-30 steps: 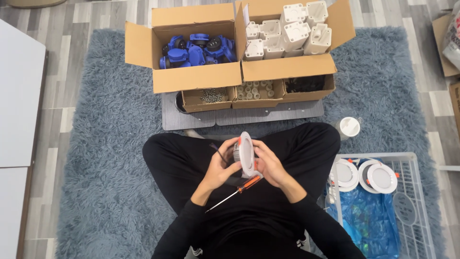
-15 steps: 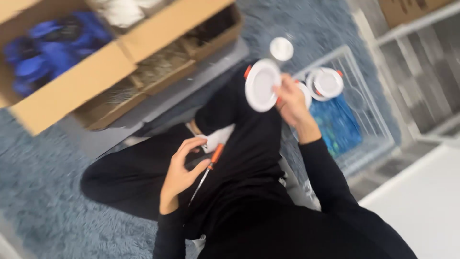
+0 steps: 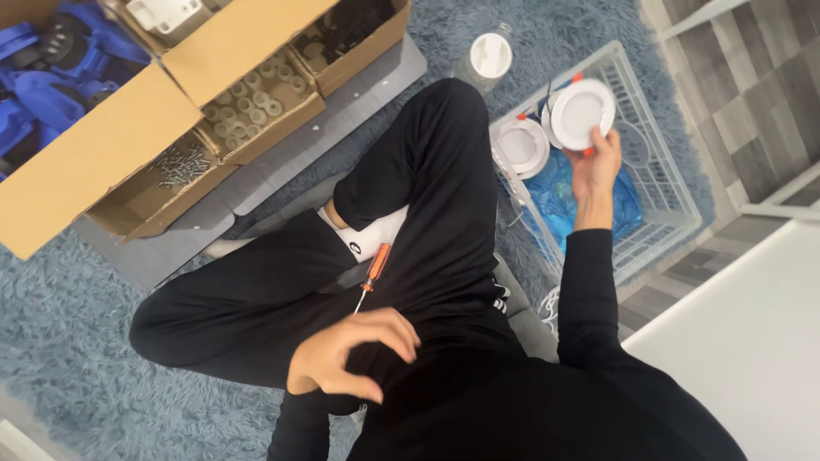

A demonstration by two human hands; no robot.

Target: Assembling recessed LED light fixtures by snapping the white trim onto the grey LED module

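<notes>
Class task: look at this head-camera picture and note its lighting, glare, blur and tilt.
Head view: soft, even light, no hard shadows; the frame is tilted, with the cardboard boxes running diagonally; the white disc in the right hand looks washed out, nearly featureless; the left hand is slightly soft; the screwdriver is sharp.

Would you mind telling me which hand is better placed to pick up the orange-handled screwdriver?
The left hand, probably: it hovers empty just below the screwdriver on the lap, while the right hand is over the wire basket, holding a round white light fixture.
</notes>
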